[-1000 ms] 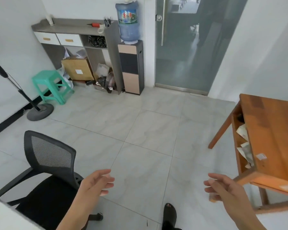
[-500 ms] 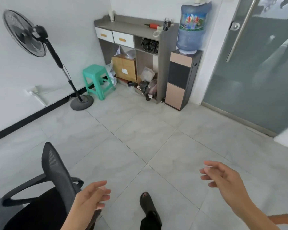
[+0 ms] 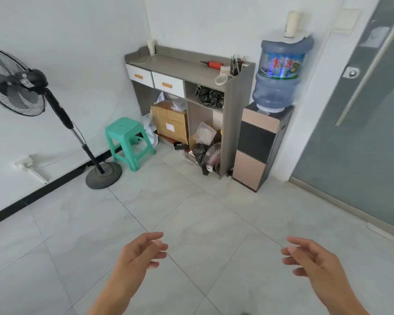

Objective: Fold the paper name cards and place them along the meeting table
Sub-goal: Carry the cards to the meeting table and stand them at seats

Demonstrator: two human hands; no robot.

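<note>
No name cards and no meeting table are in view. My left hand (image 3: 141, 253) hangs over the grey floor tiles at the bottom centre, fingers loosely spread and holding nothing. My right hand (image 3: 312, 258) is at the bottom right, also empty with its fingers apart. Both palms face inward toward each other, well apart.
A grey shelf unit (image 3: 191, 71) stands against the far wall with a cardboard box (image 3: 170, 123) and bags under it. Beside it are a water dispenser (image 3: 263, 142) with a blue bottle (image 3: 280, 76), a green stool (image 3: 129, 142), a standing fan (image 3: 16, 83) at left and a glass door (image 3: 362, 133) at right.
The view has swung left and moved toward the corner: the wooden table and the black office chair have left the frame, the fan has come in. Both hands stay empty and spread.
</note>
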